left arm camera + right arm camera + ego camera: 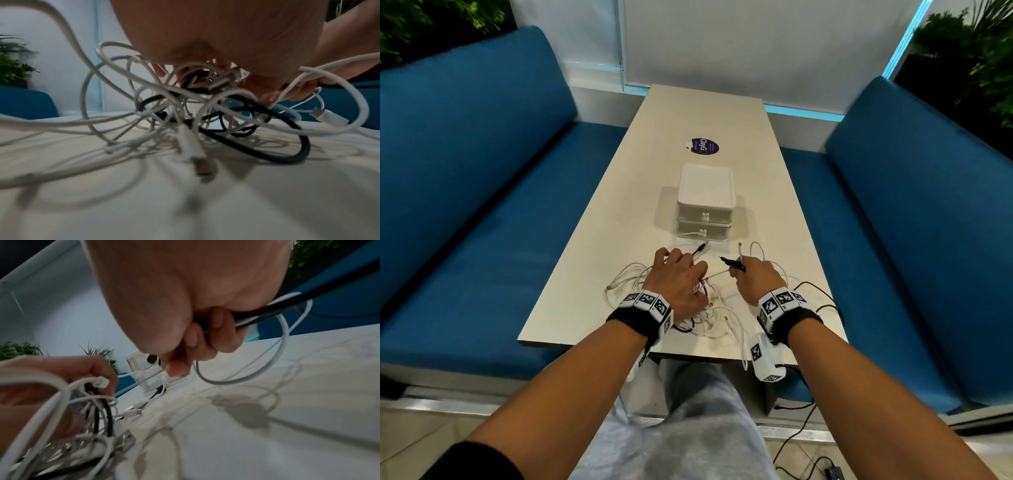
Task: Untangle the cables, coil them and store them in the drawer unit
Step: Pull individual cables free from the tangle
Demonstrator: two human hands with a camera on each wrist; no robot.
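A tangle of white and black cables (709, 308) lies at the near end of the table (592, 274). My left hand (678, 277) has its fingers curled into the knot (205, 97), gripping several strands. My right hand (750, 274) is closed round a black cable (267, 309) and a white cable (283, 331); their plugs stick out past its fingers toward the drawer unit. The white two-drawer unit (705, 202) stands just beyond the hands with both drawers closed.
A purple round sticker (702, 146) lies on the table behind the drawer unit. Blue sofas (482, 205) flank the table on both sides. White cable ends (743, 346) hang over the near table edge, and a black lead (791, 442) runs across the floor.
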